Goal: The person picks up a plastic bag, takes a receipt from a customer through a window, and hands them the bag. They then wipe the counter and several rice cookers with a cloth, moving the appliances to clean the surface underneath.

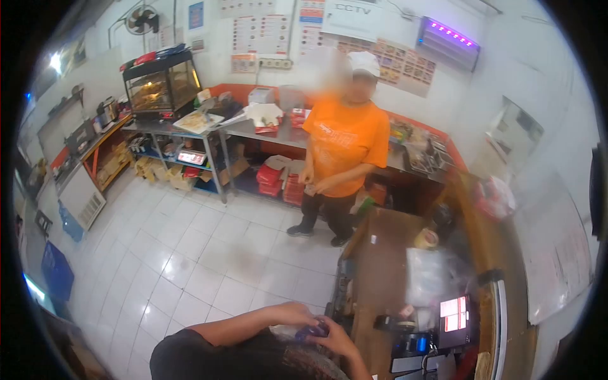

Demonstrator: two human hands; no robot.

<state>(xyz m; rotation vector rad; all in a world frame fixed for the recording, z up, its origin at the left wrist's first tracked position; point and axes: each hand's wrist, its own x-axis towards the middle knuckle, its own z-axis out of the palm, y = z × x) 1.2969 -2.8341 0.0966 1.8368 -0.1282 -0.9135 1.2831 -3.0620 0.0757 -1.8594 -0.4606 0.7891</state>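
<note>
At the bottom of the head view my two hands meet close in front of my body. My right hand (337,341) is closed around a small, shiny, dark purple thing (311,330), which may be a packet; its exact kind does not show. Coming in from the left, my left hand (289,313) bends over the same thing, fingers partly hidden behind it. Something whitish and see-through (285,332) lies under my left wrist, too blurred to name.
Facing me across the tiled floor (215,253), a person in an orange shirt (347,145) stands by the back counter. To my right is a brown counter (383,253) with plastic bags (425,275) and a lit screen (455,316). A glass food warmer (161,88) stands back left.
</note>
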